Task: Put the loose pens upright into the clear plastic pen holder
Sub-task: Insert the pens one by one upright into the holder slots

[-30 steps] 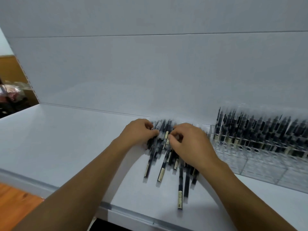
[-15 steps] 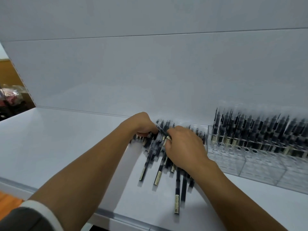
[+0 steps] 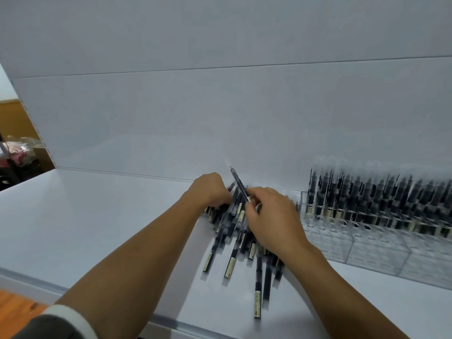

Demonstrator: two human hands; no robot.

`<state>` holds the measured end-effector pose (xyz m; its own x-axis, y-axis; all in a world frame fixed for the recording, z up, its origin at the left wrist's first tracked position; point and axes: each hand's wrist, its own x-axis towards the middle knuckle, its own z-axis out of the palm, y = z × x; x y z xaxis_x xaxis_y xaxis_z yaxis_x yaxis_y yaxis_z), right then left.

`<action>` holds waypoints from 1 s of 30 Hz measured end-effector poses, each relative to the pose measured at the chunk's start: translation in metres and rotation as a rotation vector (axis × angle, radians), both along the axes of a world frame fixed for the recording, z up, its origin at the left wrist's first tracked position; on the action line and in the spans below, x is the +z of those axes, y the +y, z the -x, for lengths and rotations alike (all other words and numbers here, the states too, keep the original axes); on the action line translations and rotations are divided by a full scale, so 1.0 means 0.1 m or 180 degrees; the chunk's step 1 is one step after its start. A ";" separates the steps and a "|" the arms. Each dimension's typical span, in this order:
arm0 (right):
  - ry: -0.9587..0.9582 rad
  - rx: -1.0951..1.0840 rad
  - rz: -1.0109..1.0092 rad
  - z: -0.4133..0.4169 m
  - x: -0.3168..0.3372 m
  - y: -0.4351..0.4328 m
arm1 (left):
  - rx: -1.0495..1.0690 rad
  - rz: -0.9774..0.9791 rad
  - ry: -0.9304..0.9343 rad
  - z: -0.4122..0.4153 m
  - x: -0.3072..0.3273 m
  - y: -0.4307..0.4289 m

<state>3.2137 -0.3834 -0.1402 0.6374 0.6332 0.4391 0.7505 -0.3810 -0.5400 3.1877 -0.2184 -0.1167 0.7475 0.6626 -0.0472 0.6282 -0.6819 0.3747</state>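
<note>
Clear plastic pen holder [image 3: 367, 248], a long box with transparent walls and a top plate of round holes, sits on the white smooth desk [image 3: 85, 228]. Contents: many dark slim pens with pale label bands [image 3: 367, 192] standing upright in the holder's rear rows, a little blurred; its front rows show only the ringed holes. Just left of the holder lies a pile of loose dark pens with clear caps and cream labels [image 3: 230, 263], flat on the desk, criss-crossed, barrels thin and cylindrical. The right hand [image 3: 274, 216] is over the pile on the side nearest the holder, thumb and fingers pinching a single dark pen [image 3: 238, 183] that is lifted off the pile and tilted, its pointed end up and leaning away from the holder. The left hand [image 3: 210, 189] rests on the pile's side farthest from the holder, fingers curled under; whether it grips any pens cannot be told. Behind the holder rises a matte white panel [image 3: 220, 118].
</note>
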 end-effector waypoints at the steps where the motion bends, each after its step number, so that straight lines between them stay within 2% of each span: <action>1: 0.0066 0.0033 -0.0031 0.00 0.00 -0.01 | 0.0045 0.0120 -0.0105 0.02 -0.02 0.01; 9: 0.0314 0.0267 -0.0416 0.00 -0.02 -0.04 | 0.0170 0.1605 -0.1599 0.25 -0.08 0.08; 17: 0.0538 0.0540 -0.0773 -0.06 0.19 -0.24 | -0.0491 0.2234 -0.2663 0.32 0.04 -0.29; 23: 0.0569 0.0455 -0.1094 -0.44 0.40 -0.92 | -0.0902 0.2558 -0.3042 0.13 0.12 -0.63; 27: 0.0470 0.0101 -0.1272 -0.77 0.42 -1.50 | -0.1258 0.3134 -0.3016 -0.09 0.13 -0.97; 30: 0.0354 -0.0122 -0.1116 -1.00 0.42 -1.80 | -0.1531 0.3373 -0.2910 -0.27 0.10 -1.25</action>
